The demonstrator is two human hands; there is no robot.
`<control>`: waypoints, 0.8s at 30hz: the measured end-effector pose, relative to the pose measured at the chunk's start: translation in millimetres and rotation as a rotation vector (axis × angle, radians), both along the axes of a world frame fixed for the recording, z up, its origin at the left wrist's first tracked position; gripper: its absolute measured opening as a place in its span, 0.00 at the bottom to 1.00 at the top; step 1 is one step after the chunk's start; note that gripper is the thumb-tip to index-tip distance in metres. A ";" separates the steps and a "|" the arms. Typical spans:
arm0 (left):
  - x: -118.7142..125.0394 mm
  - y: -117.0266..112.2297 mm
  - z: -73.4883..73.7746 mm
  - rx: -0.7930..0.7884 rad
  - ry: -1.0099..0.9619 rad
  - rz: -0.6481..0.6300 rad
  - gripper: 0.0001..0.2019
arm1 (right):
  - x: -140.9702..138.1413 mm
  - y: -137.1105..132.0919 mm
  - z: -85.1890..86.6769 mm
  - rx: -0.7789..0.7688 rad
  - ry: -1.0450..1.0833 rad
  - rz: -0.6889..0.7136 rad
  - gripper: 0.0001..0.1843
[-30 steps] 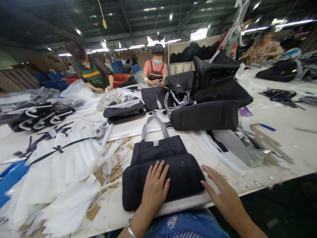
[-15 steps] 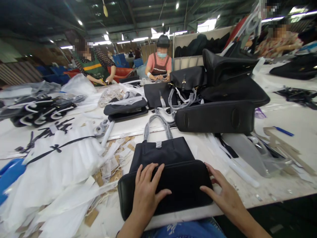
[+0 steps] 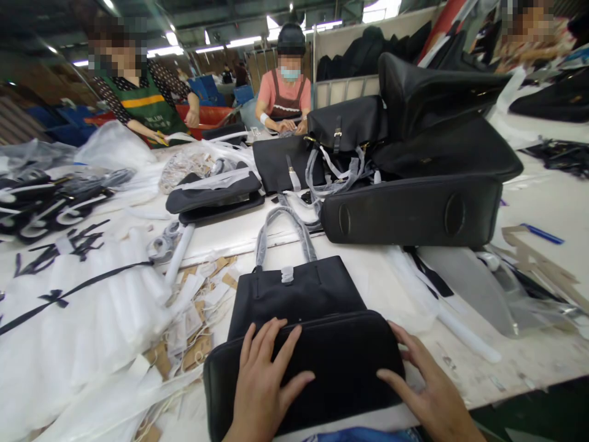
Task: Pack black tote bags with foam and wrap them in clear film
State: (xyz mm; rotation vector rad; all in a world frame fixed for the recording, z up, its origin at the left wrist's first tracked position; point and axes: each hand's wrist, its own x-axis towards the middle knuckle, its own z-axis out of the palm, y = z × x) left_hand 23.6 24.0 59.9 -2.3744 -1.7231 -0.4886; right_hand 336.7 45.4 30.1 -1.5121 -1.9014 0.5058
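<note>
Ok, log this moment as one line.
left hand: spread on black handbag; right hand: at its right end; wrapped handle loop: points away; tied white bundle: left of handbag

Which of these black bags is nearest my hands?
The front black bag, its wrapped handle pointing away: your left hand rests on it, your right hand is at its right end. The other bags lie farther back.

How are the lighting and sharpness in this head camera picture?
In the head view, ceiling lights glare white against a dark roof; in the head view, the black bag is so dark its base shows little detail; the left hand and right hand look fairly clear in the head view, while the black item at upper right is softer.
</note>
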 end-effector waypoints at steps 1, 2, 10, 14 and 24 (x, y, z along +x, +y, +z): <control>0.7 4.1 -1.5 -0.046 0.011 0.001 0.32 | -0.8 0.9 0.6 0.006 -0.016 0.004 0.31; 1.4 7.8 -3.1 -0.085 0.018 0.001 0.32 | -1.1 1.2 1.5 0.015 -0.035 0.006 0.31; 6.3 13.0 -7.3 -0.125 -0.037 0.028 0.28 | 12.7 19.7 21.6 0.156 -0.126 -0.017 0.18; 6.8 11.1 -5.7 -0.099 -0.070 0.026 0.27 | 16.2 49.6 30.1 0.061 -0.214 0.188 0.21; 11.4 12.7 -8.1 -0.030 -0.052 0.063 0.25 | 23.1 41.2 41.0 0.002 -0.307 0.326 0.16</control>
